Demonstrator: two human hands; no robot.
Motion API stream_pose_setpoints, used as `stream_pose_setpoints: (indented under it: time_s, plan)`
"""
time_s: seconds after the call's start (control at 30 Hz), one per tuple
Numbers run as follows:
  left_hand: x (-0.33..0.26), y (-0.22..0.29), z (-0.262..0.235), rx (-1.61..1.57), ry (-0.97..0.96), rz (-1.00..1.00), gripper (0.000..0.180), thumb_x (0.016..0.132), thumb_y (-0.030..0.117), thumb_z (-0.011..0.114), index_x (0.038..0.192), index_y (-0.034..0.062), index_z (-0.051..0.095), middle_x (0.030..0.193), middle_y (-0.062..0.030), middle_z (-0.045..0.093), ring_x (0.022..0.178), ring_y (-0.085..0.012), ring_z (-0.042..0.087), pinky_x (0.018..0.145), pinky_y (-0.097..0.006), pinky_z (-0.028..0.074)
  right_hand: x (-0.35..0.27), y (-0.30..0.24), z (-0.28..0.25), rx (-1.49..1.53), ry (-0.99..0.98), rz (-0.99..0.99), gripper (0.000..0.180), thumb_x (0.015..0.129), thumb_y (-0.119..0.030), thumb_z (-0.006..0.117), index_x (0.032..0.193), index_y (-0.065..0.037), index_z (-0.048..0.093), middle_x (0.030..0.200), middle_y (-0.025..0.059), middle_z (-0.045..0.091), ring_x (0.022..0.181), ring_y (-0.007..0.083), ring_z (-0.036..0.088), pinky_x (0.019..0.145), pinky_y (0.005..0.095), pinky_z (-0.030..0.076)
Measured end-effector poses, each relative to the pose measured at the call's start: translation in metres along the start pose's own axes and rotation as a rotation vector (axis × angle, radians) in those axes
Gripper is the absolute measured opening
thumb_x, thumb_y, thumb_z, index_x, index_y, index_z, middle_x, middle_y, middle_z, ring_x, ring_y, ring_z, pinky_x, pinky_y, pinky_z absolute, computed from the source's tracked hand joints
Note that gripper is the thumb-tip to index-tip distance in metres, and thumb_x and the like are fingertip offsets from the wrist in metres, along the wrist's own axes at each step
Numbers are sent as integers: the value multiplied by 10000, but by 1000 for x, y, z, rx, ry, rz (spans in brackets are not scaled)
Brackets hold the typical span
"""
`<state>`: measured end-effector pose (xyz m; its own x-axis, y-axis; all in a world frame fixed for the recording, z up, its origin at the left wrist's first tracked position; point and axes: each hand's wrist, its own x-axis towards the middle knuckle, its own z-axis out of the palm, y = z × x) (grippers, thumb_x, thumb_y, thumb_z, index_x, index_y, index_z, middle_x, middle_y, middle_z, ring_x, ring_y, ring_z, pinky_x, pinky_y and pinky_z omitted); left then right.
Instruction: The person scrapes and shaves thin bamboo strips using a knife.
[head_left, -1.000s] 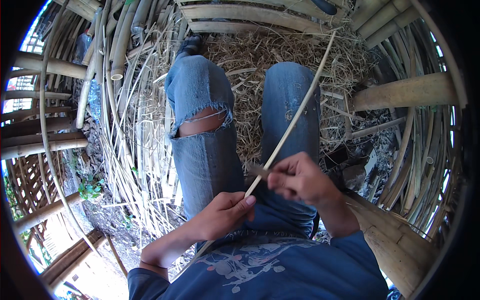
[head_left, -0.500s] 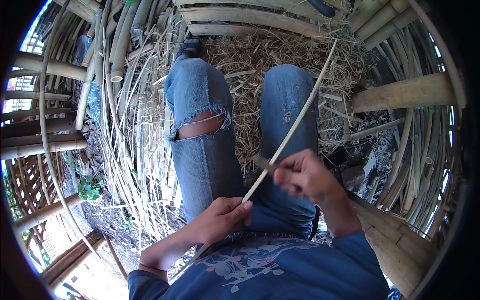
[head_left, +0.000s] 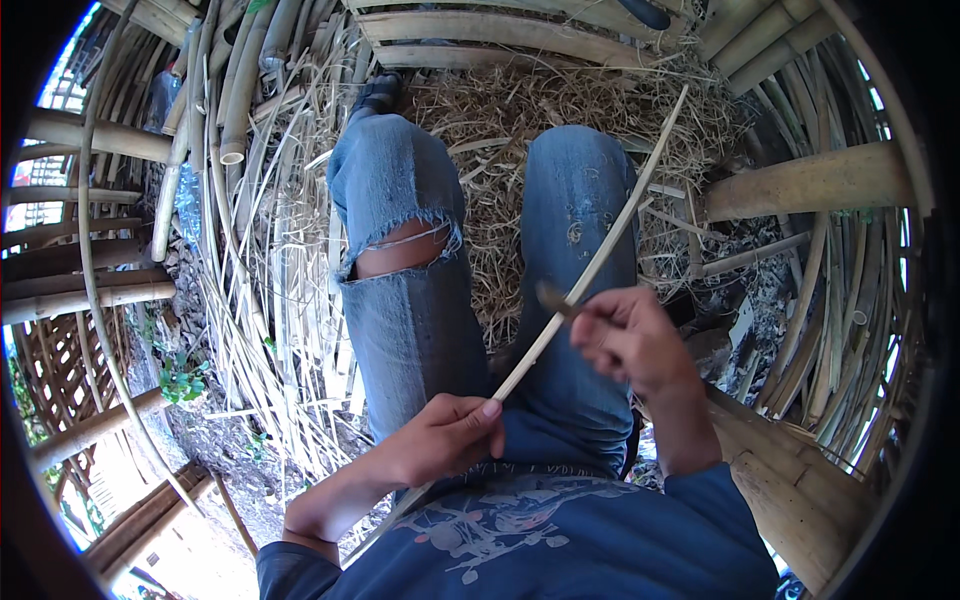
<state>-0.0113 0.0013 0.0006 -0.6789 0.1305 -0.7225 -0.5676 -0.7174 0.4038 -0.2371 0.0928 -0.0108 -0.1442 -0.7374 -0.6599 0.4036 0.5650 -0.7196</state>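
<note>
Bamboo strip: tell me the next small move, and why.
Probably slide the blade-like tool in the right hand outward along the bamboo strip: the tool crosses it, the left hand grips it farther back, and more strip lies ahead.

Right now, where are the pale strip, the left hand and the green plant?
Pale strip [head_left: 610, 241]: head view, its upper stretch.
Left hand [head_left: 443, 436]: head view, back of the hand.
Green plant [head_left: 181, 382]: head view, its leaves.

One head-worn fisheye view looks down from close above, shirt [head_left: 610, 535] at six o'clock, knees [head_left: 578, 150] at eleven and one
</note>
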Motion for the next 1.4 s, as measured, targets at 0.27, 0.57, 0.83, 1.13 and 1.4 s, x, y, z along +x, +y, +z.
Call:
stream_pose_setpoints:
  time_s: [0.27,0.57,0.83,1.13,1.4]
  plan:
    - [2,9,5,-146,14,25,485,974,375,362,737,-10,536,469,61,299,384,-48,261,372,-225,182,-3,5,20,121,-314,170,149,854,-77,609,793,58,624,551,3,515,452,46,419,409,203,299]
    - [2,9,3,-191,8,-4,479,980,349,351,733,-21,529,453,61,264,363,-55,223,364,-236,161,-4,0,23,-14,-202,62,173,849,-97,621,781,62,628,542,0,508,449,37,418,407,197,296]
    - [2,3,0,-196,-36,-28,469,973,382,369,734,11,527,472,57,296,389,-53,253,369,-225,177,4,-1,8,19,-161,35,206,832,-169,641,777,29,632,503,3,509,365,34,395,326,185,251]
    - [-6,5,2,-160,7,-22,467,975,350,368,723,-10,526,468,52,280,384,-53,235,378,-230,170,13,-4,-14,171,-84,-12,195,830,-136,621,732,31,599,521,37,517,373,53,414,318,190,266]
    - [-11,1,1,-203,-34,-24,456,977,336,366,732,-15,522,464,49,275,376,-51,225,372,-232,163,13,-10,-21,90,32,-87,238,820,-149,634,678,32,570,486,22,480,362,40,395,314,189,241]
